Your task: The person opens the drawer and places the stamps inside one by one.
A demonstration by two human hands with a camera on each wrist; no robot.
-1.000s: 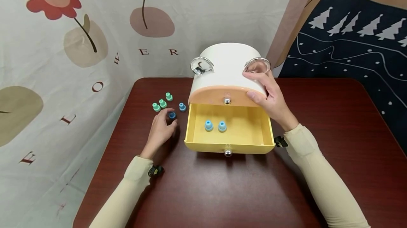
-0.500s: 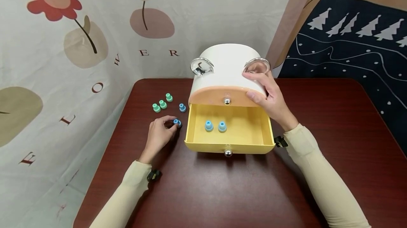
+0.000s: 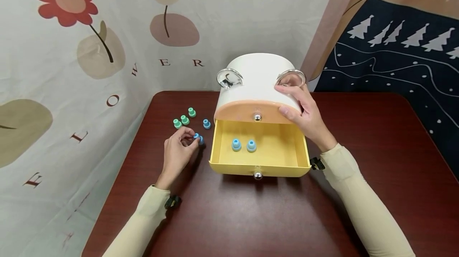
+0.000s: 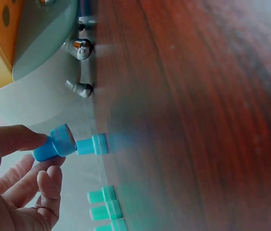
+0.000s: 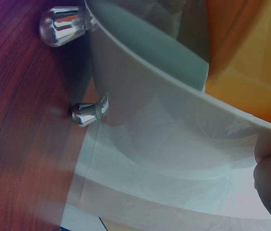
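Observation:
My left hand [image 3: 177, 151] pinches a small stepped blue plastic piece [image 4: 56, 143] between thumb and fingers, left of the open drawer. In the left wrist view the piece is tilted and held off the table. My right hand [image 3: 308, 115] grips the right front edge of a white drawer box [image 3: 256, 71], thumb on its orange front, fingers on top beside a silver ear. The yellow drawer [image 3: 276, 153] is pulled out below. Inside it stand two blue pieces, one at left [image 3: 236, 145] and another [image 3: 251, 146] beside it.
Three green pieces [image 3: 184, 120] stand on the dark red table [image 3: 244, 217] left of the box, and one more blue piece [image 3: 206, 124] is close to the drawer. Silver feet [image 5: 84, 114] hold the box up. Printed cloth [image 3: 215, 18] hangs behind.
My left hand has shifted the blue piece slightly toward me and the drawer, away from the green pieces, and tilted it. My right hand keeps its hold on the box. The head view tilts slightly.

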